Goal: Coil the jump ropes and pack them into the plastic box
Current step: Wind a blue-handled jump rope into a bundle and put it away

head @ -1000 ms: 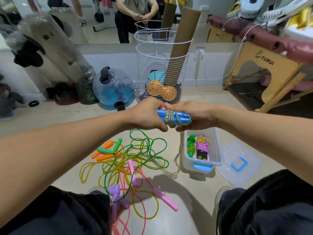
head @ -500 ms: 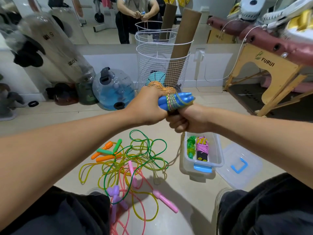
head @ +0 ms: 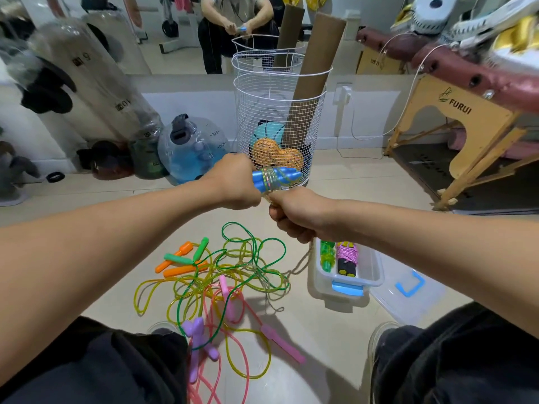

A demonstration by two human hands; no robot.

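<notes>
My left hand (head: 233, 183) grips the blue handles of a jump rope (head: 277, 177), held level with cord wound round their middle. Just below them, my right hand (head: 294, 212) is fisted around the loose cord, which trails down to the floor. A tangle of yellow, green and pink ropes (head: 221, 278) with orange, green, pink and purple handles lies on the floor between my knees. The clear plastic box (head: 376, 272) stands to the right of the tangle and holds two coiled ropes, one green (head: 327, 255), one pink with black handles (head: 346, 258).
The box's clear lid (head: 408, 290) with a blue handle lies on the floor right of the box. A white wire basket (head: 280, 112) with balls and cardboard tubes stands behind my hands. A wooden folding table (head: 466, 135) is at the right, and water containers (head: 189, 147) at the left.
My right hand has left the blue handles' right end and dropped below them, fisted on the cord. Both hands and the handles rose slightly.
</notes>
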